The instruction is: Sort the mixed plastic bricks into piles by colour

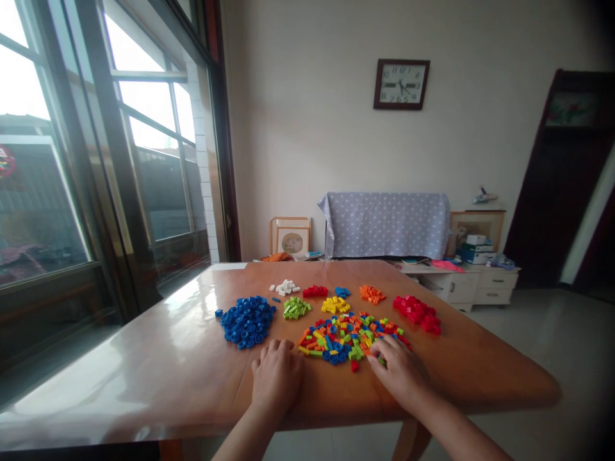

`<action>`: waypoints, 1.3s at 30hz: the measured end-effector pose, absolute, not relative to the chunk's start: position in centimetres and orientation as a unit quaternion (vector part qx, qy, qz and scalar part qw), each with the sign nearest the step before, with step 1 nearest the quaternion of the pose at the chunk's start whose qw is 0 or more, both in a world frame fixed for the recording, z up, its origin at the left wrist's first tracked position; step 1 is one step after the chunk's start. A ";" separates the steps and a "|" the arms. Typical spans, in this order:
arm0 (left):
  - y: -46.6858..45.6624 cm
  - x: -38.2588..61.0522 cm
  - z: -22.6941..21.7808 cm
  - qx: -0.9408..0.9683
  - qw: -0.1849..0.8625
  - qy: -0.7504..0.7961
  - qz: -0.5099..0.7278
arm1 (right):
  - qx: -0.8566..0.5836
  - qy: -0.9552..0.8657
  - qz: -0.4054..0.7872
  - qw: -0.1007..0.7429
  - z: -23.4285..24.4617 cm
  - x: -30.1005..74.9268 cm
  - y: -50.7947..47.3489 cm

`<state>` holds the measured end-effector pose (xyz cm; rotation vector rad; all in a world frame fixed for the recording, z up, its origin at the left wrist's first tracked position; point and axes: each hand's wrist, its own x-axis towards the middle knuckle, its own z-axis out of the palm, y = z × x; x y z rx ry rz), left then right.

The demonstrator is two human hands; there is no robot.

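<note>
My left hand (277,374) rests on the table between the blue pile and the mixed pile. Its fingers are curled under, and whatever they hold, if anything, is hidden. My right hand (398,366) is at the right front edge of a mixed pile of coloured toy bricks (348,333), thumb and fingers closed at a green toy brick (382,360). One red brick (355,366) lies just in front of that pile. Left of it sits a big heap of blue round bricks (247,322).
Behind are small piles: white bricks (287,287), light green bricks (296,308), dark red bricks (316,291), yellow bricks (336,305), blue bricks (342,292) and orange bricks (372,294). Pinkish-red bricks (417,314) lie right on the wooden table (485,362). A low cabinet (464,288) stands beyond.
</note>
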<state>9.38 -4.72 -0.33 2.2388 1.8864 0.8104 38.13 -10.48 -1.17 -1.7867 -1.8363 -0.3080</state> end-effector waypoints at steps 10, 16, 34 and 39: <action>4.8 11.3 0.8 0.674 0.090 0.570 0.462 | -0.695 -0.628 -0.045 0.346 0.0 43.2 -5.2; 9.0 12.5 -0.1 0.668 0.065 0.523 0.526 | -0.756 -0.580 -0.044 0.300 0.1 46.8 0.2; 8.8 12.3 -0.3 0.725 0.020 0.496 0.477 | -0.805 -0.531 0.021 0.266 -2.2 50.5 10.6; 8.6 12.5 -0.2 0.727 0.020 0.500 0.470 | -0.798 -0.530 0.056 0.282 -2.6 49.9 10.7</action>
